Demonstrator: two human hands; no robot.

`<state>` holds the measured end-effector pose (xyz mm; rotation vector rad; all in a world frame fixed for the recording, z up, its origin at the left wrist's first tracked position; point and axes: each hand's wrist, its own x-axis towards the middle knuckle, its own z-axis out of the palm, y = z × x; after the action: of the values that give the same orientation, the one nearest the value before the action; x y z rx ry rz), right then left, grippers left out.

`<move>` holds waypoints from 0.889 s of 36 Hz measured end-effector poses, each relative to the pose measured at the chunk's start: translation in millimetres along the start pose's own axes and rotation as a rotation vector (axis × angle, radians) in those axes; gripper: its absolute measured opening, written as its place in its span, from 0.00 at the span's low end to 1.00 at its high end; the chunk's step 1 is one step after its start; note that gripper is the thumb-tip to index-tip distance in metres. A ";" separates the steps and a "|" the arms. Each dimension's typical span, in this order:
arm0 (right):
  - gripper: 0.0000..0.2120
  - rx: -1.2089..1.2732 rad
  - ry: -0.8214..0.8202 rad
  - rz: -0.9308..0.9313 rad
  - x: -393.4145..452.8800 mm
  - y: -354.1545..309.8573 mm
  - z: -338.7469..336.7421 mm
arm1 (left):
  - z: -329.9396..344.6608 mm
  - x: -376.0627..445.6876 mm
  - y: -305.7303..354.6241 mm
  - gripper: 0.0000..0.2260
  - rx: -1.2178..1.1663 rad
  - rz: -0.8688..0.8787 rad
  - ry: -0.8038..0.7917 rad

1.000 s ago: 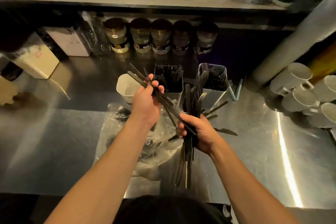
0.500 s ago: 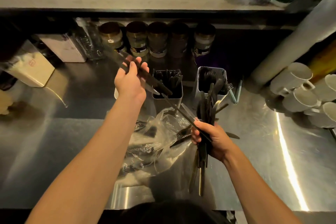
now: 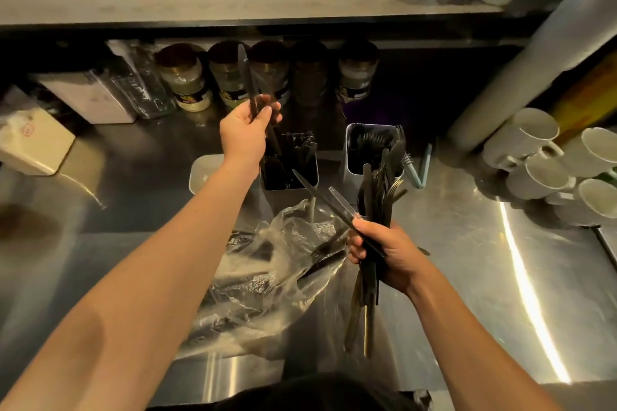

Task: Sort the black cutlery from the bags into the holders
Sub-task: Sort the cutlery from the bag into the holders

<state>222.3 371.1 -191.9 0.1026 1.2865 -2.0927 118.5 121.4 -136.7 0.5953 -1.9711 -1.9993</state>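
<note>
Gripping slim matte-black knives point(image 3: 248, 83), left hand point(image 3: 245, 135) above square metal holder point(image 3: 289, 173).

The left hand point(image 3: 245, 135) is covering the near-left part of the middle holder point(image 3: 289, 163); behind that holder, the knives' point(image 3: 248, 82) handles are blurring among the fingers point(image 3: 267, 113). Jar labels point(image 3: 192, 98) behind it are staying unreadable.
</note>
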 end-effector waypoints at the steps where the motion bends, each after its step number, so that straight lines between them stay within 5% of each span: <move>1: 0.08 -0.002 0.002 0.002 0.4 -0.5 -0.1 | -0.2 -0.6 -2.1 0.09 0.039 -0.004 -0.023; 15: 0.08 -0.035 -0.013 -0.006 1.0 -3.7 4.7 | 2.4 -8.3 0.3 0.11 -0.112 -0.079 -0.118; 26: 0.07 -0.008 0.015 -0.025 2.1 -6.6 8.8 | -6.7 -12.9 -11.7 0.15 0.189 0.029 -0.227; 32: 0.07 -0.008 0.094 -0.062 2.2 -7.9 13.4 | -10.5 -34.6 -14.6 0.08 0.333 0.239 0.037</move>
<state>219.7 361.4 -179.9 0.1611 1.3690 -2.1581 155.2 128.8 -147.7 0.4361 -2.2511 -1.5245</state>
